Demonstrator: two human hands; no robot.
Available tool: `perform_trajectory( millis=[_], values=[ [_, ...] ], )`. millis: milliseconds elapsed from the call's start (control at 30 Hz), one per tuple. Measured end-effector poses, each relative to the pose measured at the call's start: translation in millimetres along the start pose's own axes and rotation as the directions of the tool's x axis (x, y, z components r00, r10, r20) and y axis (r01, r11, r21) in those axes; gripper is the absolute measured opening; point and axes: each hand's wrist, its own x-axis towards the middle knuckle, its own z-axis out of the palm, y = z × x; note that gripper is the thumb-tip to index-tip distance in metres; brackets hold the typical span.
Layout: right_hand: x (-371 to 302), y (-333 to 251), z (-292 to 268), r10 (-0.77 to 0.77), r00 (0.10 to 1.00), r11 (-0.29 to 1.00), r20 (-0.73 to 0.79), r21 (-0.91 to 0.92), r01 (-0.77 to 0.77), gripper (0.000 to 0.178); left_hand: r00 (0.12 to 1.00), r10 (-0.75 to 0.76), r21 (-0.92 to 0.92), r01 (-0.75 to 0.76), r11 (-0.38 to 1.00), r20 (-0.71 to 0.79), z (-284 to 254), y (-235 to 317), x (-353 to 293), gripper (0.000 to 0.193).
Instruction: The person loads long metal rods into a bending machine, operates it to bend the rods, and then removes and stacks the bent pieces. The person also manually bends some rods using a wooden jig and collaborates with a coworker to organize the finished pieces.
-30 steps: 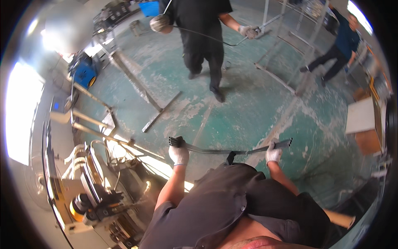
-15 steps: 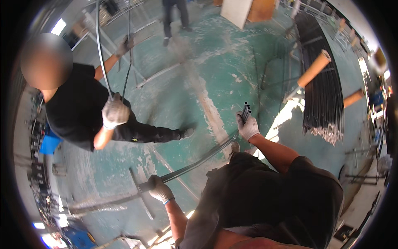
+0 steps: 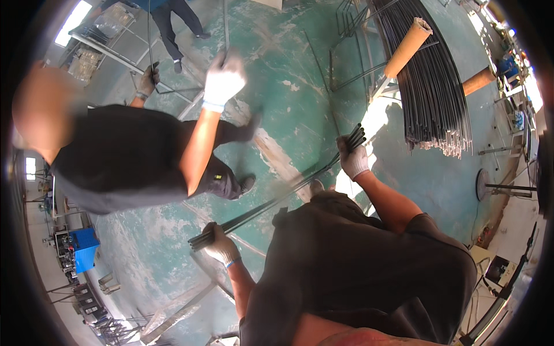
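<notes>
A bundle of several thin dark metal tubes (image 3: 271,203) runs across the front of my body, slanting up to the right. Near its lower-left end my gloved left hand (image 3: 221,245) is wrapped round the tubes, whose cut ends stick out past the fingers. At the upper-right end my gloved right hand (image 3: 353,160) grips the same bundle, with the open tube ends showing above the fist. Both gloves are white knit with dark fingers.
A co-worker in dark clothes (image 3: 127,155) stands close at the left, gloved hands on a bent thin rod (image 3: 149,34). Another person (image 3: 173,29) is farther back. At right, a large stack of dark tubes (image 3: 430,92) rests beside a cardboard roll (image 3: 408,48).
My right hand has risen slightly and the bundle's ends now tilt to the right. My view has turned; the co-worker has come nearer, one gloved hand now higher.
</notes>
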Motion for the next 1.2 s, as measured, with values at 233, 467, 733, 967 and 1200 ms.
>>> perform_trajectory(
  millis=[233,467,733,967,1200],
  values=[
    [49.9,12.1,-20.4,0.098,0.983,0.995,-0.154,-0.018,-0.102,0.016,0.992,0.053,-0.036,-0.049,0.998,0.111,76.3,44.4,36.1,0.017],
    [79.9,37.6,-5.3,0.032,0.963,0.984,-0.268,-0.161,-0.077,0.02,0.977,0.034,-0.057,-0.022,0.998,0.212,144.4,73.5,96.0,0.016],
    [142.7,-14.0,27.6,0.136,0.94,0.981,-0.314,-0.088,-0.172,0.023,0.946,0.133,-0.106,-0.106,0.989,0.295,216.7,88.7,194.0,0.014],
    [234.6,-25.2,71.3,0.155,0.916,0.988,-0.369,0.072,-0.138,0.025,0.929,0.182,-0.151,-0.139,0.979,0.323,275.8,104.9,275.2,0.015],
    [355.8,-14.0,112.2,0.139,0.889,0.99,-0.437,0.076,-0.117,0.022,0.945,0.215,-0.171,-0.176,0.969,0.248,346.2,125.4,321.2,0.015]
  ],
)
